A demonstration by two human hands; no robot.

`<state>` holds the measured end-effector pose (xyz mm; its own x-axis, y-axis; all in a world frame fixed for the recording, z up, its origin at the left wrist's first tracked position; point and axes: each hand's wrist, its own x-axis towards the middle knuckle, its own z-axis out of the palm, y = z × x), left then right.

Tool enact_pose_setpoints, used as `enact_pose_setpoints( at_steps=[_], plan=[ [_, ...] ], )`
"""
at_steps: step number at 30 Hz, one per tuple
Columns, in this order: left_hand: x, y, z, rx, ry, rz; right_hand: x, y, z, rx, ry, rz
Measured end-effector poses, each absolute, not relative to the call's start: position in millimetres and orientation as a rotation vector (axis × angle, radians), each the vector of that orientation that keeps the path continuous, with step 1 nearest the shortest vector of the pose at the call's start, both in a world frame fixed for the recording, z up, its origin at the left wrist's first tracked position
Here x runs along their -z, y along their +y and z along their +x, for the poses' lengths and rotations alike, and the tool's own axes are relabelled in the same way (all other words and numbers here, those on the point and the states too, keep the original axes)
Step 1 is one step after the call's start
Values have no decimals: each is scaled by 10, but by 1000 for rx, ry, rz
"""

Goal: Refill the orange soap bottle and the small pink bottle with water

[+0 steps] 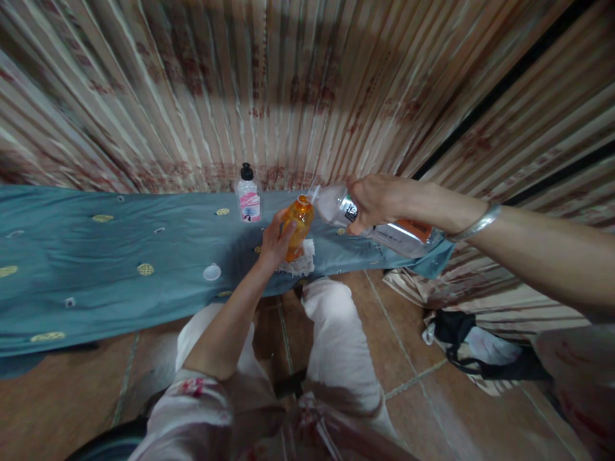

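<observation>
My left hand [275,242] grips a small orange bottle [298,225] standing upright on a white cloth [302,262] on the blue-green covered surface [96,269]. My right hand [379,202] holds a clear refill pouch [384,227] tilted on its side, its spout touching the orange bottle's open mouth. A silver bangle sits on my right wrist.
A clear bottle with a black cap and pink label [248,195] stands at the back by the striped curtain [307,83]. A small white cap [212,272] lies on the cover. My knees in white trousers are below; a black-and-white bag [471,349] lies on the tiled floor.
</observation>
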<state>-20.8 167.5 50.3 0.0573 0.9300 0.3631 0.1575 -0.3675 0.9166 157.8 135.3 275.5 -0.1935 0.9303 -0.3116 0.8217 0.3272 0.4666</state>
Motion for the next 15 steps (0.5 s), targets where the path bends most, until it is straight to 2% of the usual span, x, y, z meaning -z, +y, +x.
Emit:
enact_pose_setpoints(
  at_steps=[15],
  plan=[
    [-526,1671,-219,-1379,1109,1650,-2793,1329,1553,-237,2052,1546]
  ],
)
